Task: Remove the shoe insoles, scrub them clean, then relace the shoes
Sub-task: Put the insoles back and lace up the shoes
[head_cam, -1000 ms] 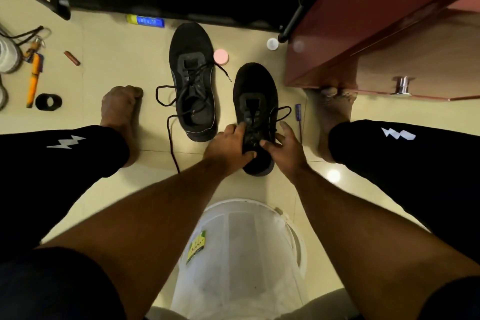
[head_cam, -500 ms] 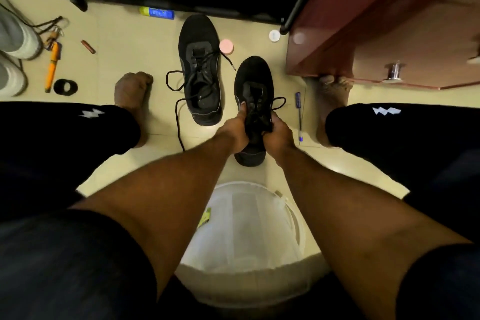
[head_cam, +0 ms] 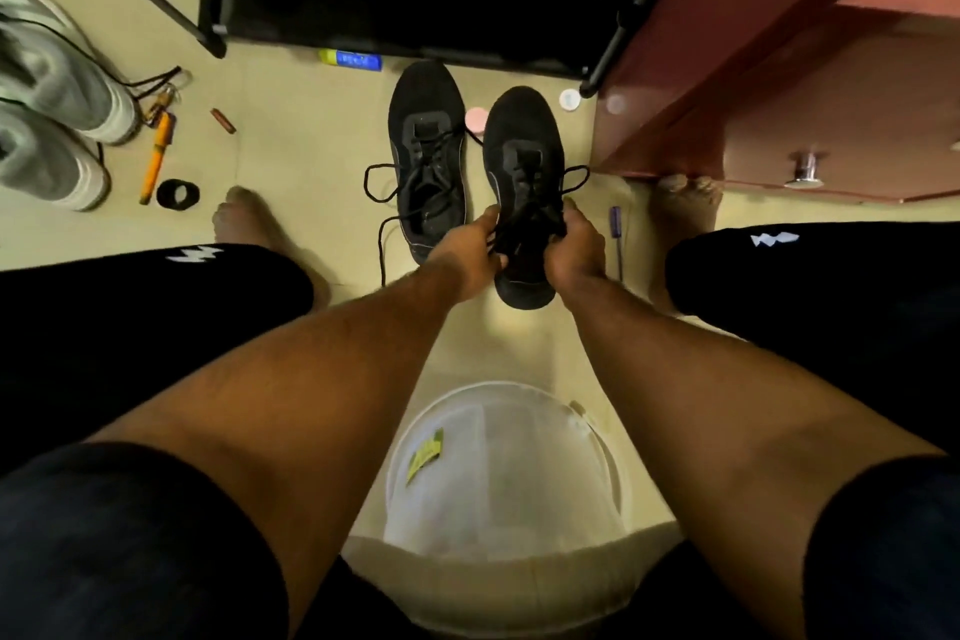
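Note:
Two black lace-up shoes lie side by side on the cream floor. The left shoe [head_cam: 427, 156] sits alone, its loose lace trailing out to the left and toward me. The right shoe [head_cam: 523, 140] is between my hands. My left hand [head_cam: 470, 252] and my right hand [head_cam: 574, 250] each pinch the black laces over the shoe's opening, one on each side. The inside of that shoe is hidden by my fingers and the laces.
A white bucket [head_cam: 608, 473] stands between my knees. A black shoe rack [head_cam: 415, 16] is ahead, a red-brown cabinet [head_cam: 779, 83] at right. Grey sneakers [head_cam: 47, 120], an orange tool [head_cam: 156, 156], a black ring [head_cam: 177, 194], a purple screwdriver [head_cam: 616, 239] and small lids lie around.
Both hands have closed in on the right shoe's laces and drawn them together over the opening. The camera has pulled back and up a little.

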`<state>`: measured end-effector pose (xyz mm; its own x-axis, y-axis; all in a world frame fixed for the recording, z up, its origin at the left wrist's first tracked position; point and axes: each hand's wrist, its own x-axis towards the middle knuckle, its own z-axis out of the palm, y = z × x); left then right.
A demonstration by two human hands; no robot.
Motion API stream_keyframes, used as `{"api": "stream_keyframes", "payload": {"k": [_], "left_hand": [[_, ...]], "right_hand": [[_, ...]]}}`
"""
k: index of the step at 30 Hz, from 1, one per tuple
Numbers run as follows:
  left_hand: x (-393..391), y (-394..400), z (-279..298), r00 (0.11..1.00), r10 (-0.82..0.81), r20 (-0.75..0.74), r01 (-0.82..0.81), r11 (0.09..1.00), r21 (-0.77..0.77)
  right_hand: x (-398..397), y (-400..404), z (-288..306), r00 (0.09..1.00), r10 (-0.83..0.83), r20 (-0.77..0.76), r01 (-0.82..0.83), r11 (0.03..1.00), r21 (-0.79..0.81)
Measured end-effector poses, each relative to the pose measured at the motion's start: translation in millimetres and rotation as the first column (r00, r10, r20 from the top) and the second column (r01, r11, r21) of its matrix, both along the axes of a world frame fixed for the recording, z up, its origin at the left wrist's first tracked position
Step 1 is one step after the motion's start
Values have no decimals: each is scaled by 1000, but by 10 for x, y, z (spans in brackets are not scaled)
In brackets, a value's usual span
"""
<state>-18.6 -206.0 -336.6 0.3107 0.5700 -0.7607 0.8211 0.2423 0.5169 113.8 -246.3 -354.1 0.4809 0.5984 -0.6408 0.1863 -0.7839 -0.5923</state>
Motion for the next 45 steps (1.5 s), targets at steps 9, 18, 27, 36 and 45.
{"api": "stream_keyframes", "payload": {"k": [9,18,27,36,45], "left_hand": [[-125,508,-223,946,-95,-309,248,826,506],[-423,687,-439,961,96,-258,-17,957,290],[-669,425,-271,919,357,-164,-311,916,253],[-1014,-371,-270,859,502,-100,-489,863,127],[-1299,-415,-198,856,513,-67,-500,854,145]], "right_hand": [[226,531,-288,977,-177,122,156,974,163],[177,369,-358,922,97,374,-120,992,38],[-247,539,-87,791,502,349,-544,839,26],[-822,213,-162,552,829,95,-832,555,-7],[-843,484,-242,224,967,119,-961,240,-137]]}}
